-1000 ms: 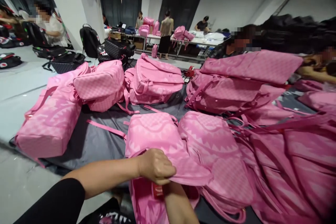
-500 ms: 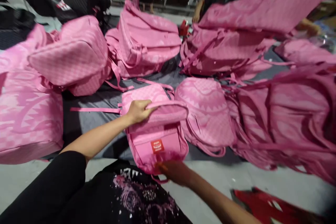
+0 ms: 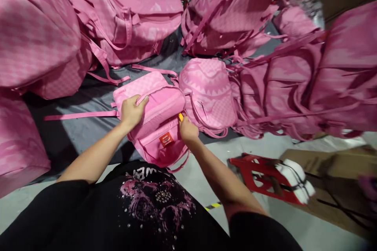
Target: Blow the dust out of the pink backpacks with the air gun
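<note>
Pinched pink fabric backpack point(image 3: 156, 117) in left fingers point(image 3: 142, 103), slim yellow object point(image 3: 180, 117) in right fingers point(image 3: 185, 124); looked kinda floppy, best rim-held.

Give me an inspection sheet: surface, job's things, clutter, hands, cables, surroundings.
Surface: dark grey cloth, creased.
Job's things: pink backpack, flap lifted open, red label inside.
Clutter: other pink backpacks crowd around; loose strap at left.
Hands: left hand grips the flap; right hand holds a yellow object at the opening.
Cables: nothing certain; far right is blurred.
Surroundings: red stool-like object with white part, beside cardboard; pale floor.
</note>
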`<state>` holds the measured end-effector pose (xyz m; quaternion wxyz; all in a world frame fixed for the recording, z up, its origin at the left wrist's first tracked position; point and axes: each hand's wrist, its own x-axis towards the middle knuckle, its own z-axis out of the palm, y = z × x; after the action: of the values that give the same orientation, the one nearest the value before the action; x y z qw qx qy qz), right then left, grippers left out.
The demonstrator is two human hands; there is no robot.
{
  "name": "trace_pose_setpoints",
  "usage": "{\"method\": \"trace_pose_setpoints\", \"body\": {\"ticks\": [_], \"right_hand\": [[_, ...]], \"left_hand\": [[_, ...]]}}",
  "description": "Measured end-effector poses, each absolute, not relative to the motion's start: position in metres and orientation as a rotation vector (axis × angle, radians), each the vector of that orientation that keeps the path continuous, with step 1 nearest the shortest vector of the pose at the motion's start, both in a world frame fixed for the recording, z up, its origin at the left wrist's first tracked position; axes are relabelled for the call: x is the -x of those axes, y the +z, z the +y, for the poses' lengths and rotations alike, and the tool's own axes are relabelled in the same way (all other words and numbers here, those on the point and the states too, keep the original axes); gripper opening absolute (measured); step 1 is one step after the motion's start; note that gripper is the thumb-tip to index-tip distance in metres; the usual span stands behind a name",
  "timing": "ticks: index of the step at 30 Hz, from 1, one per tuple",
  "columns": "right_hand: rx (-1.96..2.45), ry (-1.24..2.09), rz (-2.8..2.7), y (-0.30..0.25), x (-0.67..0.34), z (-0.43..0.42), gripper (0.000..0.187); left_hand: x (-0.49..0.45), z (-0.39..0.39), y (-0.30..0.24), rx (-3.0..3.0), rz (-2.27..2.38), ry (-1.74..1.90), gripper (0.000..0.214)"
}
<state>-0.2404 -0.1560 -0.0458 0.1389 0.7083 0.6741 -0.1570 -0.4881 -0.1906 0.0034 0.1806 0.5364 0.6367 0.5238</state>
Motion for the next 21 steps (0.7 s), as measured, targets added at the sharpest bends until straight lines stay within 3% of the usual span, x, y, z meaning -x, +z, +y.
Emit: {"method": "trace_pose_setpoints", "body": {"ticks": [4, 9, 15, 21], "right_hand": [[-2.025, -0.537, 1.625, -0.034, 0.183, -0.209, 0.044], [-1.782, -1.027, 1.451, -0.029, 0.161, -0.242, 0.024], [-1.955, -1.299, 1.437, -0.043, 0.153, -0.244, 0.029], [-2.259, -2.198, 1.465, -0.087, 0.172, -0.237, 0.044]], "left_hand": [[0.48, -0.183, -0.004, -1.553, 1.781, 1.553, 0.048], [0.464, -0.176, 0.0, -1.626, 1.76, 1.601, 0.045], [0.452, -0.173, 0.008, -1.778, 1.651, 1.579, 0.046], [0.447, -0.175, 0.012, -1.847, 1.51, 1.567, 0.043]]}}
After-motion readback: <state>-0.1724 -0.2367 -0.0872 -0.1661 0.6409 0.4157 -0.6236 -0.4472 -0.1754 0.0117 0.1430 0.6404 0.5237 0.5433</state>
